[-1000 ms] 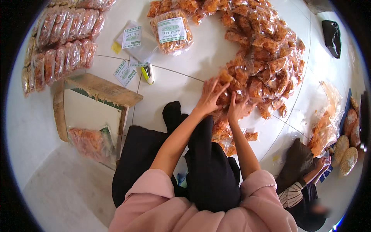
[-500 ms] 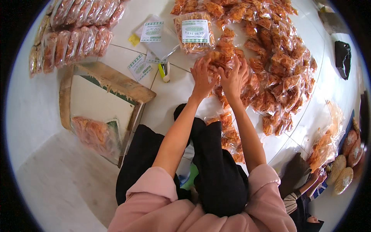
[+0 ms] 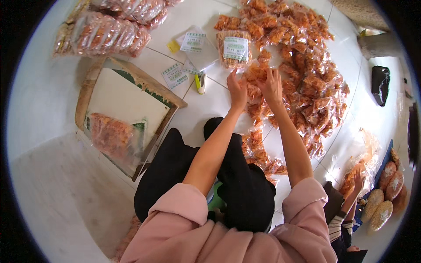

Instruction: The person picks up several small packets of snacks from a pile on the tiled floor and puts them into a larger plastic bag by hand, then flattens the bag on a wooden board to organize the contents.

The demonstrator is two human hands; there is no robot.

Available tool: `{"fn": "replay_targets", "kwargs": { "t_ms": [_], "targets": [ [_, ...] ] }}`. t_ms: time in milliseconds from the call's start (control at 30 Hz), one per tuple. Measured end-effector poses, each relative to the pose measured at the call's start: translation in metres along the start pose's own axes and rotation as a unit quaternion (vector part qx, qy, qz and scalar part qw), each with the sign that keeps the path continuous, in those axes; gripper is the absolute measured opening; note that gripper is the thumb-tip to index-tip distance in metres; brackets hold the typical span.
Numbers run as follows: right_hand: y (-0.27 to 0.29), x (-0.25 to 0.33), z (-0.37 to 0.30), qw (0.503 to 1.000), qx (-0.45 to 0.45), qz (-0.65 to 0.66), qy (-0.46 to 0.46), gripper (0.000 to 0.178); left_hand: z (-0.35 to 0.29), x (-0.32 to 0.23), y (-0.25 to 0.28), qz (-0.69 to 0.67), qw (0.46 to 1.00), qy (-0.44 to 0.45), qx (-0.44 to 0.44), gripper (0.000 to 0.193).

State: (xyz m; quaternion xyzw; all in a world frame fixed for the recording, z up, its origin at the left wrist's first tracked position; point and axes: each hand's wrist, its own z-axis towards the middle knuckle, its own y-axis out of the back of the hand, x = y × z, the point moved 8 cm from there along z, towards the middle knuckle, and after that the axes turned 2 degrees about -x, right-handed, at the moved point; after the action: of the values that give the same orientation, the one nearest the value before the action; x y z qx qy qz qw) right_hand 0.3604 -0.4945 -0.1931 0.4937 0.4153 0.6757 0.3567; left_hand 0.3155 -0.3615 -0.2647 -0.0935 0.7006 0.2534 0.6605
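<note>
In front of me a small clear packet of orange-brown snack (image 3: 254, 73) lies between my hands. My left hand (image 3: 238, 91) has its fingers drawn together at the packet's left edge. At the right edge, the bent fingers of my right hand (image 3: 272, 87) close on the plastic. Just beyond stands a larger filled bag (image 3: 235, 56) with a white and green label. More small snack packets (image 3: 313, 83) lie heaped to the right, and a row (image 3: 258, 151) of them runs back toward my knees.
Left of my hands lie a yellow-green stapler (image 3: 200, 83), a loose label (image 3: 175, 75) and clear bags with labels (image 3: 194, 41). A wooden-framed board (image 3: 127, 94) carries a filled bag (image 3: 113, 136). Packed bags (image 3: 105, 34) stand far left. Another person's hand (image 3: 358, 179) shows at lower right.
My spread fingers have drawn in around one packet. My view has shifted, so the scene sits differently in the picture. The other person's hand has risen.
</note>
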Motion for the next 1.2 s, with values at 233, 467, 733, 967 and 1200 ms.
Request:
{"fn": "replay_targets", "kwargs": {
  "t_ms": [233, 467, 733, 967, 1200],
  "targets": [
    [0.137, 0.067, -0.007, 0.948, -0.087, 0.279, 0.127, 0.045, 0.001, -0.153, 0.025, -0.294, 0.947, 0.007, 0.129, 0.035],
    [0.197, 0.134, 0.004, 0.842, 0.068, 0.533, 0.049, 0.032, -0.021, -0.277, 0.121, -0.318, 0.931, -0.045, 0.176, 0.032],
    [0.174, 0.275, -0.039, 0.802, 0.105, 0.566, 0.159, 0.028, -0.049, -0.309, 0.279, -0.143, 0.958, -0.244, 0.053, 0.03],
    [0.115, 0.37, -0.074, 0.756, 0.201, 0.58, 0.225, 0.037, -0.068, -0.259, 0.381, -0.087, 0.97, -0.226, -0.015, 0.025],
    [0.087, 0.461, -0.109, 0.711, 0.278, 0.609, 0.218, 0.022, -0.088, -0.24, 0.472, -0.002, 0.959, -0.199, -0.202, 0.026]
  ]
}}
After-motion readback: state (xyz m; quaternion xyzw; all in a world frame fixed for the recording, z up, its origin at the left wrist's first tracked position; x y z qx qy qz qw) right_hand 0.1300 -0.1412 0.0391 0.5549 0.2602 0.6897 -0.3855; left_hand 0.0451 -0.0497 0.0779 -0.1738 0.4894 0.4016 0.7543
